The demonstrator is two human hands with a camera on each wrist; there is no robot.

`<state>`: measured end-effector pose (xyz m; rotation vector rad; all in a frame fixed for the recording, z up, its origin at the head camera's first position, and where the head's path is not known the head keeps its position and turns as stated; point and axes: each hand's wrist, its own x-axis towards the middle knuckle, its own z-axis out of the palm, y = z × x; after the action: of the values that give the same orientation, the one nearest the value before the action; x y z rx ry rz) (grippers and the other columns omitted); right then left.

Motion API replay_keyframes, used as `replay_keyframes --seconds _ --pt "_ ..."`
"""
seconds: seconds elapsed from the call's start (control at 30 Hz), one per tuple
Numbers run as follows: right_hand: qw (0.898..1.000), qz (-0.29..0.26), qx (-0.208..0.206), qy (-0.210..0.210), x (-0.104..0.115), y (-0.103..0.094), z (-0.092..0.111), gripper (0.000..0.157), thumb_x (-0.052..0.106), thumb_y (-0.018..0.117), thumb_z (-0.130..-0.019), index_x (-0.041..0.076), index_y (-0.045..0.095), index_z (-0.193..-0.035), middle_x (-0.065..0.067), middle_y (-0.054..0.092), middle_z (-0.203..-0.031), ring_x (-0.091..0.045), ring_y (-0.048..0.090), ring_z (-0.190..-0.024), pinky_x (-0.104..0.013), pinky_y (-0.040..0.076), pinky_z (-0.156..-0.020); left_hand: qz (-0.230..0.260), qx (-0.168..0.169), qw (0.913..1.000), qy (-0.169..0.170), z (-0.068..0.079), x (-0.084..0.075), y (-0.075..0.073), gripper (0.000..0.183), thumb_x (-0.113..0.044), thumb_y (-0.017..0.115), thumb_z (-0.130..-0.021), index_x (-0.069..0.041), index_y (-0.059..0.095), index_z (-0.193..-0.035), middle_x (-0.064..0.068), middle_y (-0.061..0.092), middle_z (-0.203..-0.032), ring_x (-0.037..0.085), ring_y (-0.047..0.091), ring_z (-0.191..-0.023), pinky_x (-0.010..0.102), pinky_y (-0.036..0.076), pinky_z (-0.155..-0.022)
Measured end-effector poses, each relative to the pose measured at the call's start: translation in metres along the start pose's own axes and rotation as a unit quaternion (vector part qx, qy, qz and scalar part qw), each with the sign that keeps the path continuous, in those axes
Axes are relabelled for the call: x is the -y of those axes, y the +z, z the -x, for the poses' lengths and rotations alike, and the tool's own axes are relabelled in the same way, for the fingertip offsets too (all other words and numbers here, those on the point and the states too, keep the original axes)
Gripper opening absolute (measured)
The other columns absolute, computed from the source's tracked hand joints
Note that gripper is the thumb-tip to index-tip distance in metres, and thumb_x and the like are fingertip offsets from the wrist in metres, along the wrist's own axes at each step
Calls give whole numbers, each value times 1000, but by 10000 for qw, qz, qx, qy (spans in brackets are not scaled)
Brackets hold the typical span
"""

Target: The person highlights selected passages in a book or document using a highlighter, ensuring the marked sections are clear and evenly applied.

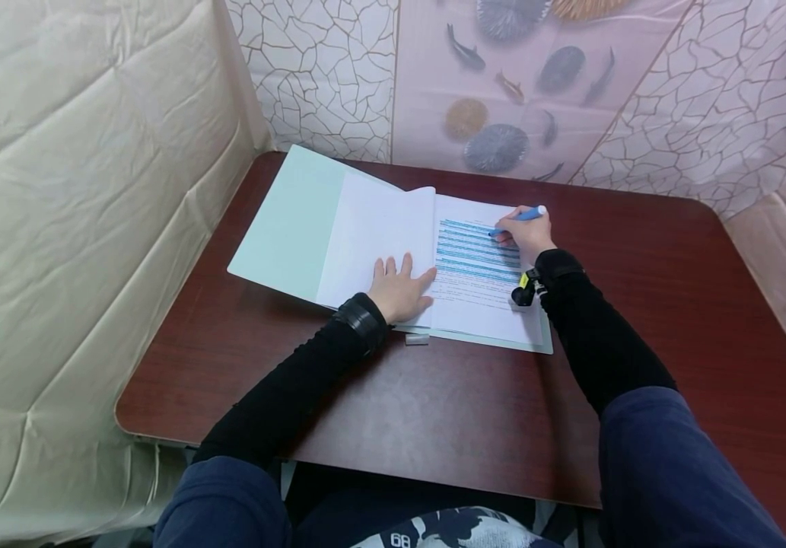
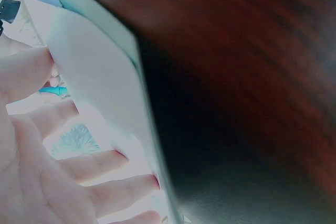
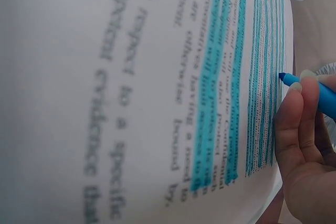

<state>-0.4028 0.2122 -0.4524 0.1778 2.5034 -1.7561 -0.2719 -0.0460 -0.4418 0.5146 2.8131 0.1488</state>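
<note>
A pale green folder (image 1: 284, 221) lies spread on the table with a printed page (image 1: 475, 312) on its right side. Blue marker strokes (image 3: 210, 85) cover lines in the page's upper part, with plain text lower down. My right hand (image 1: 533, 233) pinches a blue marker (image 1: 528, 215) near the top of the page. In the right wrist view, the dark tip of the marker (image 3: 326, 101) is at the highlighted lines; contact cannot be told. My left hand (image 1: 398, 294) rests, fingers spread, on the white left-hand sheet (image 1: 372, 221), its thumb side by the fold.
The reddish-brown table (image 1: 646, 281) extends around the folder. A small grey piece (image 1: 417, 339) shows at the folder's front edge. Quilted cream cloth (image 1: 84, 228) hangs at the left, and a patterned wall covering (image 1: 324, 68) stands behind the table.
</note>
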Motion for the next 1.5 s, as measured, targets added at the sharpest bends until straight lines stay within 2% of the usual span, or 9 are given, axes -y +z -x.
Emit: replay_keyframes --seconds 1.1,1.5 --pt "9997 134 -179 122 -1 -5 -1 12 14 68 -88 5 60 -90 3 71 -67 -8 69 -61 -25 57 -65 1 41 10000 -24 -1 0 1 60 -47 40 -101 -31 21 -155 20 12 -162 46 14 -147 58 8 -119" --pt "9999 111 -94 62 0 -6 1 11 14 66 -91 7 57 -90 3 70 -70 -8 69 -64 -25 57 -70 11 85 10000 -33 -1 0 -1 60 -47 39 -101 -30 20 -155 21 10 -162 46 14 -147 58 7 -119"
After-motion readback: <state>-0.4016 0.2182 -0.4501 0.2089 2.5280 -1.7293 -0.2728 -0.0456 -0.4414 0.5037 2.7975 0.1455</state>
